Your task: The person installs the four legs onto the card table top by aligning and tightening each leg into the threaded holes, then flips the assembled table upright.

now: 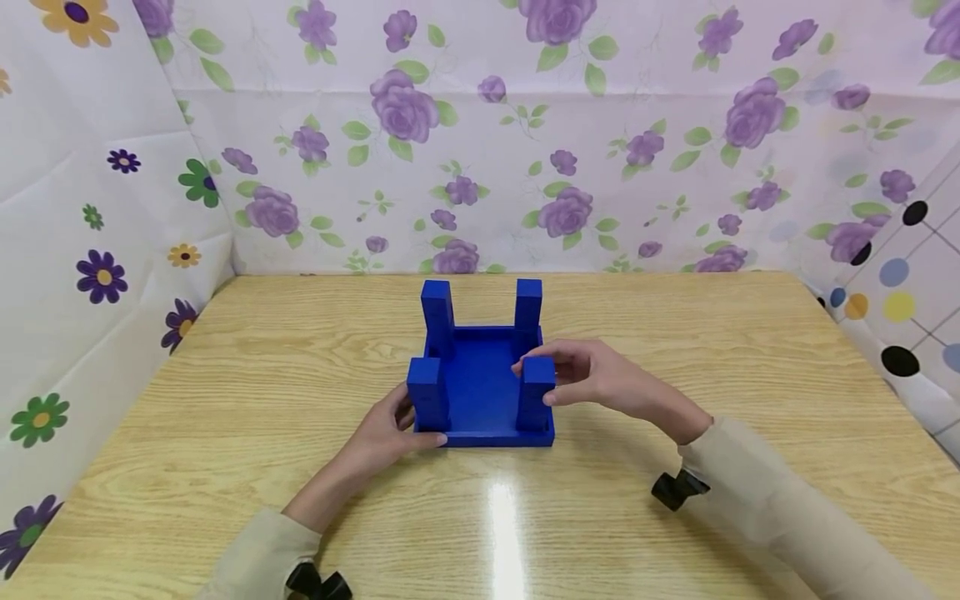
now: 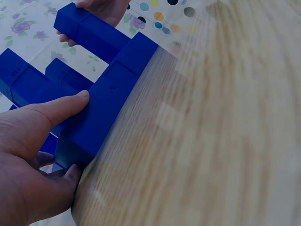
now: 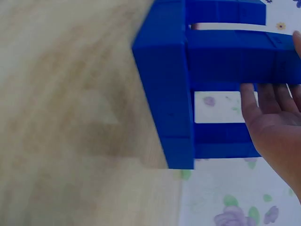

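Observation:
A blue square frame with a low rim, its base (image 1: 482, 387) flat on the table, has a thick upright post at each corner, like an upturned small table. My left hand (image 1: 384, 437) holds its front-left corner, thumb on the front rim beside the front-left post (image 1: 428, 392) and fingers at the left side. Near its top, the front-right post (image 1: 536, 396) is between the thumb and fingers of my right hand (image 1: 596, 377). In the right wrist view, the fingers (image 3: 250, 103) reach behind this post. The back-left post (image 1: 438, 312) and back-right post (image 1: 528, 307) stand untouched.
The wooden table (image 1: 300, 358) extends around the blue piece on every side. A flowered sheet (image 1: 480, 167) hangs behind it, with patterned sheets at left and right. Black wrist devices (image 1: 678, 490) sit at the beige sleeves (image 1: 757, 483).

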A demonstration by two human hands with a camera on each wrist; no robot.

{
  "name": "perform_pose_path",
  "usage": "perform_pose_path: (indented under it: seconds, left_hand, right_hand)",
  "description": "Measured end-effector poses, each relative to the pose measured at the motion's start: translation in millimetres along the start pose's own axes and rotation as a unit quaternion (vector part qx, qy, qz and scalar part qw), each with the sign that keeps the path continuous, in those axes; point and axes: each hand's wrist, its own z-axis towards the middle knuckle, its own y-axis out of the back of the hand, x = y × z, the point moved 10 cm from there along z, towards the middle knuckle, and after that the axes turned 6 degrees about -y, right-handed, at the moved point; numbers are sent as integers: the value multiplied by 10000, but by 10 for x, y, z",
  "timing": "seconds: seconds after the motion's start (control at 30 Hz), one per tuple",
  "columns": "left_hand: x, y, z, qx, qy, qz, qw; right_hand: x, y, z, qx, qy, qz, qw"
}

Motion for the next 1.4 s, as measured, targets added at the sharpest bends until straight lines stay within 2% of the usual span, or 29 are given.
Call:
perform_pose_path:
  seconds: [0.37, 0.73, 0.87, 1.07, 1.4]
  left_hand:
    - [10, -19, 19, 21, -20, -7, 10000]
    - [-1, -24, 20, 34, -31, -51, 10000]
    - [6, -20, 24, 11, -9, -10, 10000]
    - [8, -19, 22, 4, 7, 5, 10000]
    - [4, -9, 6, 8, -17, -31, 10000]
  right_hand:
    - [-28, 9, 22, 63, -77, 38, 9999]
    - [16, 11, 29, -24, 23, -319, 9995]
    - [52, 16, 20, -281, 50, -651, 9975]
    - [91, 30, -1, -880, 115, -1098, 9900]
    - [172, 28, -76, -2082, 320, -1806, 9607]
